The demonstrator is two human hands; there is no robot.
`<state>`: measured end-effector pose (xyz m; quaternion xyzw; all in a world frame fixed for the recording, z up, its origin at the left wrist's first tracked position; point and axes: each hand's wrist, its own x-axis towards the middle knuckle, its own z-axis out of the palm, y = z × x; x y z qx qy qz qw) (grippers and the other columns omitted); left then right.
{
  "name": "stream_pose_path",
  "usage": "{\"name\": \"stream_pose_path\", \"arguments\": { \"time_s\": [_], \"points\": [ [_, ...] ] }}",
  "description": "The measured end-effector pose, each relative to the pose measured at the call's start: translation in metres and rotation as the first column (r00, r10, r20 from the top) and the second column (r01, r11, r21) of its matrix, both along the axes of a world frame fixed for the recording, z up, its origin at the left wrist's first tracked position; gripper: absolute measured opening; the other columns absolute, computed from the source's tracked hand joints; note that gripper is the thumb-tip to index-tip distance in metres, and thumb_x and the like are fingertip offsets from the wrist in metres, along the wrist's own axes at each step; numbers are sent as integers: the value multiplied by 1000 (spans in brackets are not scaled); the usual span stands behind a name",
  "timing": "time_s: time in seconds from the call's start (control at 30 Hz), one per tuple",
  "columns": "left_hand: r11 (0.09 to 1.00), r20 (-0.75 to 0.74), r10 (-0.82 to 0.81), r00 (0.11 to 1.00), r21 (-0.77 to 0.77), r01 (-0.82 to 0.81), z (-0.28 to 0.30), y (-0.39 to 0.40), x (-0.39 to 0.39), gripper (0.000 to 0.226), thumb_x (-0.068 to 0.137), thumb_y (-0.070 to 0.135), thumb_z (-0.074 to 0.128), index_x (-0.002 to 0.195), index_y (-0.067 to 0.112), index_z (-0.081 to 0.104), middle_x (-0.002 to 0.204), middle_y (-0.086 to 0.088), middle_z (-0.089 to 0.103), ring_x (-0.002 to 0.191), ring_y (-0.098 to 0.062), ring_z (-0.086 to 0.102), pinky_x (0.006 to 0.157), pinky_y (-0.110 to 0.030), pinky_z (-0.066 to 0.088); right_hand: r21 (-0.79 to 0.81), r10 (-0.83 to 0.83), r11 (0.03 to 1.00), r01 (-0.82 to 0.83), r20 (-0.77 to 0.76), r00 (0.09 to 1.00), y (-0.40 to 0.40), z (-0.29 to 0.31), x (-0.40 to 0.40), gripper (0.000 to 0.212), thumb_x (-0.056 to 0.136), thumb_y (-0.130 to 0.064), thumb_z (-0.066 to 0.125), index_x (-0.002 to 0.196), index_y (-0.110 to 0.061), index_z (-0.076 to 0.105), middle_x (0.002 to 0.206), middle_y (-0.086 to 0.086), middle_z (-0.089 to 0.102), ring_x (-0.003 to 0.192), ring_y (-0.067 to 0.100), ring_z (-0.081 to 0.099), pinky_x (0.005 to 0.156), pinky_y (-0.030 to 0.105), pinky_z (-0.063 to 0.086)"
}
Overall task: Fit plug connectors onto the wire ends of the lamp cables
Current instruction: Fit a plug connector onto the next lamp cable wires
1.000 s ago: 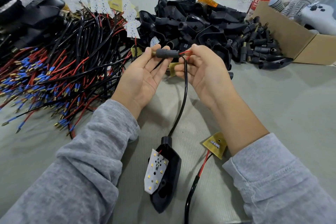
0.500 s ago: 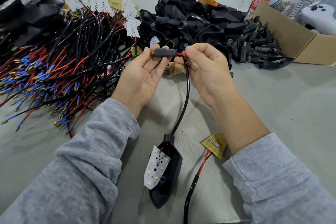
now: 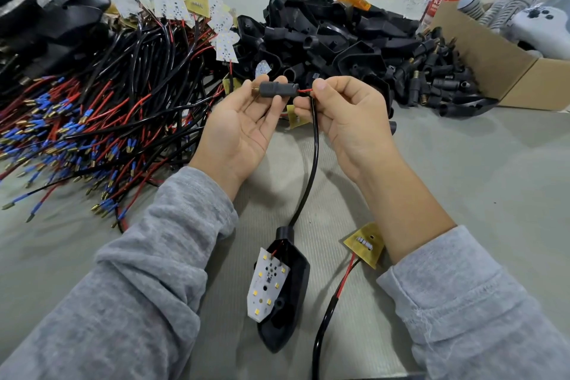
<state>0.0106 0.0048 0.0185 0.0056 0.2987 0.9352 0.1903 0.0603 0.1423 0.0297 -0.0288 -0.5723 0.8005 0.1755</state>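
1. Lamp cable [image 3: 311,170], black and limp, rises from the black lamp housing [image 3: 285,296] at lower centre, where a white LED board [image 3: 266,282] rests tilted on the shell; a second cable [image 3: 324,321] with a yellow board [image 3: 365,244] lies just beside it to the right
2. Right hand [image 3: 348,120], centre frame: thumb and forefinger pinched together on the red wire end [image 3: 304,90] where it leaves the cable. Judged thin and easily kinked, this wire is best held close to its tip
3. Left hand [image 3: 243,129], palm up: fingertips closed around the dark plug connector [image 3: 277,90], brass tip pointing left. The red wire enters its right end; how deep it sits cannot be told. The plug looks light and rigid, best gripped by its body
4. Left of frame: heap of red and black cables [image 3: 101,120] with blue-sleeved ends
5. Upper centre: pile of black housings [image 3: 333,37]; to its right, loose plug connectors [image 3: 438,83] against a cardboard box [image 3: 493,71]
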Motion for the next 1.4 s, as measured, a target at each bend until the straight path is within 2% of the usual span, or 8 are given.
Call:
{"name": "stream_pose_path", "arguments": {
  "time_s": [0.13, 0.3, 0.43, 0.6, 0.73, 0.87, 1.07, 1.4],
  "points": [
    [1000, -7, -2, 1000, -12, 1, 0, 1, 2, 25, 103, 19, 43, 102, 4, 62, 97, -14, 74, 94, -22, 71, 68, -21, 56, 62, -41, 997, 42, -10, 999, 0, -2, -1, 10, 95, -2, 60, 85, -3, 58, 71, 7, 69, 71, 20, 71, 70, 30, 59],
    [999, -37, -20, 999, -46, 19, 1, 5, 5, 26, 103, 22, 43, 101, 5, 63, 95, -13, 74, 90, -18, 71, 67, -19, 55, 172, -95, 980, 97, -19, 995, -1, -3, -1, 11, 93, -1, 62, 83, -3, 58, 78, 17, 67, 66, 18, 71, 64, 27, 57],
    [997, -22, 25, 999, -77, -27, 1, 5, 4, 26, 103, 21, 42, 100, 4, 63, 95, -14, 74, 103, -24, 67, 67, -20, 56, 218, -116, 968, 123, -46, 992, -1, -3, -2, 11, 91, 3, 64, 83, -3, 58, 73, 9, 66, 64, 18, 71, 64, 29, 59],
    [995, -10, 63, 998, -79, -64, 1, 6, 2, 26, 103, 20, 43, 101, 4, 63, 99, -15, 72, 119, -28, 61, 70, -22, 57, 195, -86, 978, 77, 38, 996, 0, -6, -4, 10, 98, -8, 57, 89, -7, 61, 78, 10, 69, 68, 22, 70, 66, 32, 58],
    [996, -60, 49, 997, -70, -53, 0, 5, 1, 23, 101, 20, 49, 101, 4, 65, 101, -15, 72, 110, -25, 66, 72, -22, 57, 209, -106, 973, 93, 52, 993, 2, -7, -4, 12, 98, -11, 58, 88, -6, 63, 72, 6, 68, 62, 16, 67, 60, 26, 54],
    [993, -129, 45, 991, -100, -58, -4, 7, 2, 13, 95, 5, 56, 106, 5, 63, 97, -10, 73, 99, -18, 68, 75, -18, 55, 275, -162, 947, 165, -36, 986, 1, -6, -3, 13, 95, -6, 61, 82, -8, 61, 67, 1, 63, 57, 11, 62, 56, 24, 52],
    [994, -119, 70, 990, -72, -79, -3, 8, 2, 11, 95, 1, 53, 96, 7, 63, 88, -7, 74, 98, -18, 67, 72, -17, 55, 364, -82, 925, 110, -90, 993, 0, -4, 0, 16, 90, -3, 66, 76, -8, 61, 63, -3, 63, 61, 10, 60, 62, 27, 53],
    [1000, -69, 6, 998, 3, -5, -2, 5, 5, 14, 96, 7, 55, 107, 6, 62, 94, -7, 75, 93, -15, 71, 69, -14, 54, 178, -26, 983, 37, -60, 998, -4, -2, 1, 21, 92, 3, 62, 74, -6, 55, 71, 9, 58, 59, 16, 58, 59, 27, 50]
  ]
}}
